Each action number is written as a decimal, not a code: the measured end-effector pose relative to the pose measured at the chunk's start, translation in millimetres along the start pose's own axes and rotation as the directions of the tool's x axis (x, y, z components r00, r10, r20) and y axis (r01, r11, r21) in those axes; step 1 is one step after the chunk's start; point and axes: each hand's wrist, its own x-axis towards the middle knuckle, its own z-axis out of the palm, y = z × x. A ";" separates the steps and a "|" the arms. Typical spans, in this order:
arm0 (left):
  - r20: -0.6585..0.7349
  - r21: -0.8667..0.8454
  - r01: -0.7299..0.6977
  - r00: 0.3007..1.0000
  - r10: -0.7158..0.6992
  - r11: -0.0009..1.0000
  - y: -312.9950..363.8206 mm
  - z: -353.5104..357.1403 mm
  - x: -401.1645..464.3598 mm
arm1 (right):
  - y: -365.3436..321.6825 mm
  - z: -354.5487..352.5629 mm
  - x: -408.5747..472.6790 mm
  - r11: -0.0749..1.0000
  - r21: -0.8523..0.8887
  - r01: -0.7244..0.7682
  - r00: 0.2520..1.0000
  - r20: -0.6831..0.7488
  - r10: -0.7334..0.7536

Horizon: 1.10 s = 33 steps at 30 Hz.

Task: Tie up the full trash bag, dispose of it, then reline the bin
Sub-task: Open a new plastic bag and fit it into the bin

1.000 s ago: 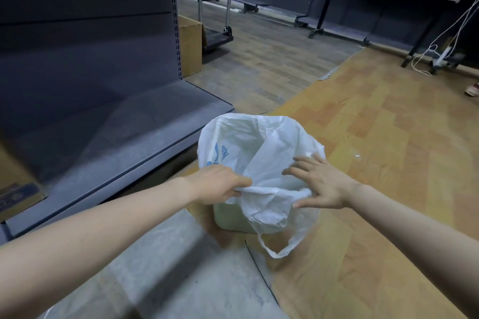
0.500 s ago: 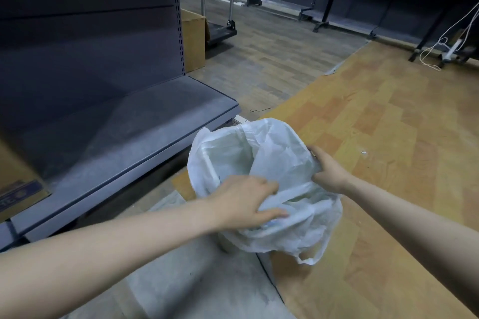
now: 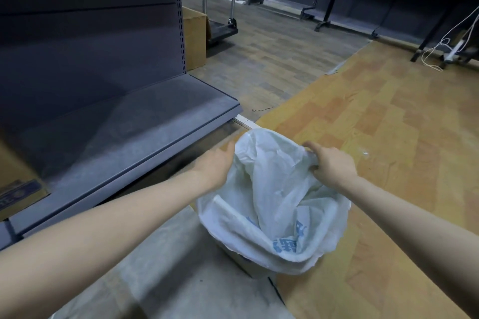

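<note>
A white plastic bag [image 3: 272,189] with blue print drapes over a small pale bin [image 3: 243,265] on the floor; only a sliver of the bin shows under the bag's folded edge. My left hand [image 3: 219,166] lies against the bag's far left edge, and its fingers are hidden behind the plastic. My right hand [image 3: 329,163] is closed on a bunch of the bag's far right edge and holds it up.
A dark grey shelving unit [image 3: 116,124] runs along the left, its base shelf close to the bin. A cardboard box [image 3: 194,39] and a platform cart [image 3: 223,28] stand behind it. Wooden floor [image 3: 375,124] stretches to the right, with cables and shelf legs at the far right.
Both hands moved from the bag's near side to its far edge. The left hand let go of the front fold; the right hand now pinches the far right edge and the bag's mouth is spread wider.
</note>
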 end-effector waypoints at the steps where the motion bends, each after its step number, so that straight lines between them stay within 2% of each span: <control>1: -0.003 -0.023 0.029 1.000 -0.029 0.999 0.2 0.9 -2.3 | -4.3 2.5 -3.5 0.997 0.017 -0.077 0.995 -0.054 0.078; 3: -0.009 -0.075 0.086 0.996 -0.087 0.993 0.3 2.0 -5.7 | -10.6 10.5 -8.9 0.970 0.093 -0.224 0.972 -0.057 0.230; 7: 0.023 -0.187 0.162 0.987 -0.161 0.969 -2.8 1.6 -8.2 | -8.2 9.9 -13.6 0.876 0.293 -0.383 0.921 0.048 0.387; 10: 0.113 -0.458 0.159 0.986 -0.120 0.874 -7.2 -7.9 -6.3 | -0.6 3.8 -15.2 0.645 0.573 -0.506 0.853 0.222 0.472; 11: 0.133 -0.565 0.144 0.988 -0.083 0.813 -9.4 -9.6 -4.2 | -0.8 5.3 -18.8 0.571 0.629 -0.527 0.839 0.280 0.466; 12: 0.137 -0.632 0.130 0.989 -0.056 0.764 -10.8 -10.2 -2.5 | -1.5 7.8 -24.7 0.546 0.648 -0.531 0.839 0.313 0.444; 14: 0.110 -0.653 0.095 0.994 -0.030 0.751 -12.3 -9.8 -1.5 | -1.4 14.4 -33.3 0.589 0.631 -0.505 0.858 0.293 0.422; 17: 0.037 -0.545 0.050 0.999 -0.035 0.837 -3.8 -14.1 -8.0 | 5.8 12.0 -31.3 0.736 0.537 -0.412 0.906 0.158 0.393; 20: -0.016 -0.455 0.068 0.996 -0.085 0.888 11.2 -24.3 -16.1 | 10.6 0.5 -18.8 0.811 0.467 -0.352 0.933 0.104 0.345; 25: -0.001 -0.472 0.127 0.989 -0.145 0.872 16.7 -16.5 -16.3 | 9.0 -22.6 -1.2 0.916 0.349 -0.195 0.980 0.025 0.199; 30: 0.032 -0.522 0.176 0.982 -0.187 0.835 21.3 -20.0 -18.4 | 3.3 -38.2 18.5 0.949 0.287 -0.128 0.990 -0.025 0.141; 33: 0.052 -0.514 0.204 0.977 -0.207 0.833 24.5 -10.6 -22.4 | 1.1 -16.9 16.5 0.929 0.351 -0.120 0.992 0.013 0.123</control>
